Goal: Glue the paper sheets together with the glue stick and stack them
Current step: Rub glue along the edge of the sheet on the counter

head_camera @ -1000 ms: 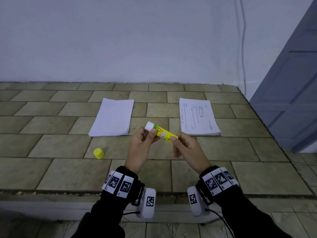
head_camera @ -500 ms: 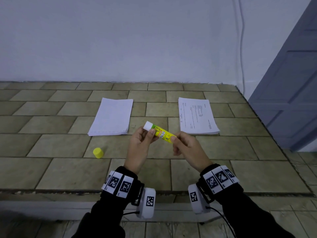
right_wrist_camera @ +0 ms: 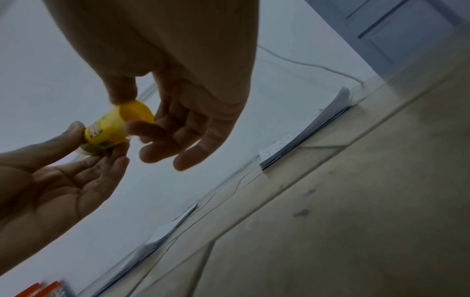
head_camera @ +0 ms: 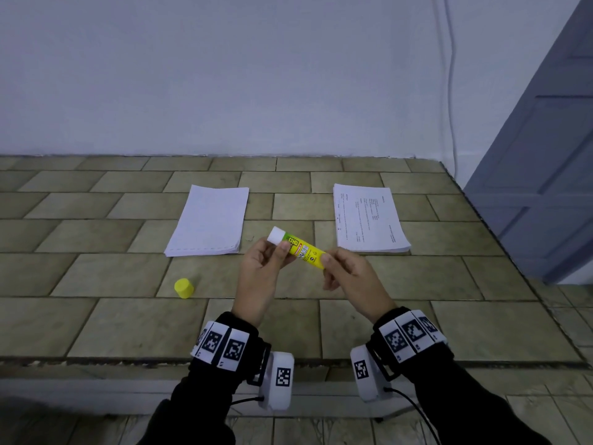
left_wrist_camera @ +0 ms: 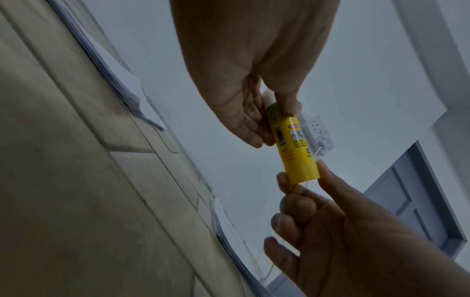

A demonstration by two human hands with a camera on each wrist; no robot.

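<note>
tiled counter point(head_camera: 433, 274): tan tiles running back to a pale wall, everything sits on this
blank paper stack point(head_camera: 210, 220): back left on the counter, flat, top sheet plain
printed paper stack point(head_camera: 369, 218): back right, well apart from the blank one, small text on the top sheet; the wrist views only catch its edge
left hand point(head_camera: 261, 273): thumb and fingers pinching the glue stick just below its white end; left wrist view shows the fingers wrapped behind the tube
right hand point(head_camera: 351, 279): pinching the tube's bottom end between thumb and fingertips; right wrist view shows the flat yellow base, which the head view hides
glue stick point(head_camera: 300, 252): uncapped, held up off the counter between both hands, in front of the gap between the stacks, white end tilted up-left
yellow cap point(head_camera: 184, 288): on the counter off to the left, near the blank stack's front corner, only in the head view
</note>
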